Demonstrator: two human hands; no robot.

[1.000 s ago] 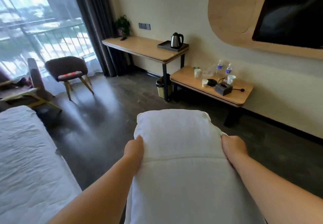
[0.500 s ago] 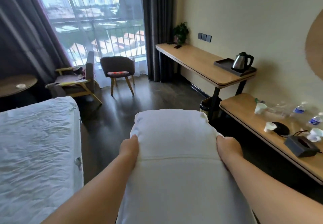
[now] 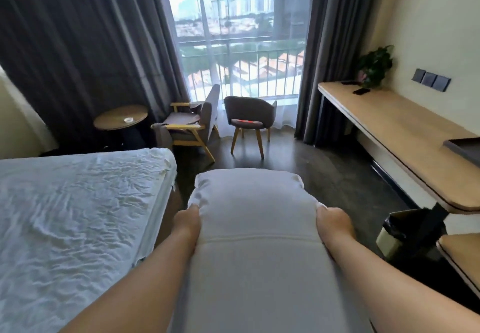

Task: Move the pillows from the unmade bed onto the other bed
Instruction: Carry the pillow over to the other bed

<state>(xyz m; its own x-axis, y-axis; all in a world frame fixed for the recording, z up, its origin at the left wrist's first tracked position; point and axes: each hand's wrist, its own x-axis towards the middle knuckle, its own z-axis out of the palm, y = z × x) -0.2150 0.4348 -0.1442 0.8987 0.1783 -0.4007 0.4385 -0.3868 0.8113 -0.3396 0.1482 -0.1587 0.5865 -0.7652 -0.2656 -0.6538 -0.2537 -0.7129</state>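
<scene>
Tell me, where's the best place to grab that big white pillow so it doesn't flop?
Probably by its two long side edges, one hand from each side, about midway along. The pillow is long and soft, so a one-ended hold would likely let it sag. The left hand and right hand grip it that way now.

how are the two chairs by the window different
The armchair has yellow wooden armrests and a straight frame; the round-backed chair has a curved shell back and no separate armrests. The armchair is turned sideways, its seat facing left; the round-backed chair faces the room. The armchair has something dark draped on it; the round-backed chair has a red patterned patch on its seat. Both are grey with light wooden legs.
</scene>
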